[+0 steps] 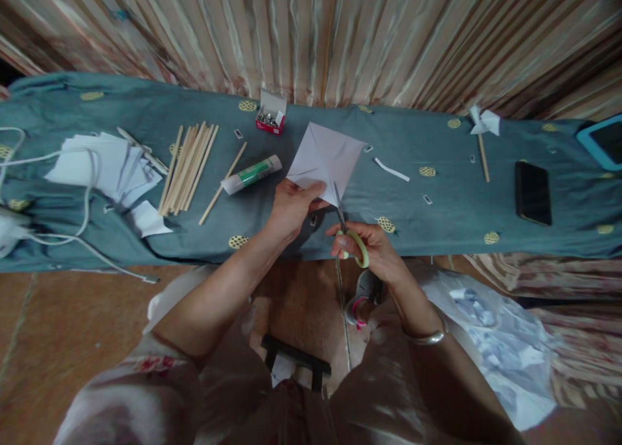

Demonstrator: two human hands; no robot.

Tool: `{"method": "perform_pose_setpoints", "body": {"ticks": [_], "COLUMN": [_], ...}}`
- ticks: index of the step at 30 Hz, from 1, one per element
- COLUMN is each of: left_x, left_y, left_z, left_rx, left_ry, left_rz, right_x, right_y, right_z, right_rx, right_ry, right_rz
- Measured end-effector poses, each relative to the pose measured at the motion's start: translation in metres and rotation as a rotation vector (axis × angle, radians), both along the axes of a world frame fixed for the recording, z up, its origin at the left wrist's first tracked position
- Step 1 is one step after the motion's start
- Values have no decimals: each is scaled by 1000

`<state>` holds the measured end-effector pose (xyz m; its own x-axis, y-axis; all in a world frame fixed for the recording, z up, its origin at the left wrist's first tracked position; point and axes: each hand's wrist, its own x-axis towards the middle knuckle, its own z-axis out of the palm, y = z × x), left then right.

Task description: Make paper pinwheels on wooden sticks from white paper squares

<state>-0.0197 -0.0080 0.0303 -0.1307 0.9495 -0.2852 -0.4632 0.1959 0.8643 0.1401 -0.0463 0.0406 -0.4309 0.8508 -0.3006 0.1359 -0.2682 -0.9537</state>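
My left hand [291,206] pinches the near corner of a creased white paper square [324,159] that lies tilted like a diamond on the blue-grey cloth [427,205]. My right hand [372,247] grips green-handled scissors [350,238]; their blades point up into the paper's lower right edge. Both hands are closed around what they hold.
A glue stick [251,174], a bundle of wooden sticks [188,166], a red pin box [270,116] and a paper stack [104,165] with white cables [72,231] lie to the left. On the right are a paper strip [391,170], a finished pinwheel [483,134], a black phone [533,192] and a tablet [602,140].
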Motion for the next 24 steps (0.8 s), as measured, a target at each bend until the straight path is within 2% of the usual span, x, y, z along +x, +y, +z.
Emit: {"method": "perform_pose_setpoints", "body": {"ticks": [8, 18, 24], "left_x": [-2, -1, -2], "left_y": [-1, 0, -1], "left_z": [-3, -2, -2], "left_rx": [24, 16, 34], "left_ry": [-5, 6, -28], "left_rz": [11, 25, 19], "right_x": [-1, -3, -3], "right_y": [-1, -1, 0], "right_z": [-3, -2, -7], "right_rx": [31, -121, -133], "right_ry": [1, 42, 52], "right_rz": [-44, -89, -115]}}
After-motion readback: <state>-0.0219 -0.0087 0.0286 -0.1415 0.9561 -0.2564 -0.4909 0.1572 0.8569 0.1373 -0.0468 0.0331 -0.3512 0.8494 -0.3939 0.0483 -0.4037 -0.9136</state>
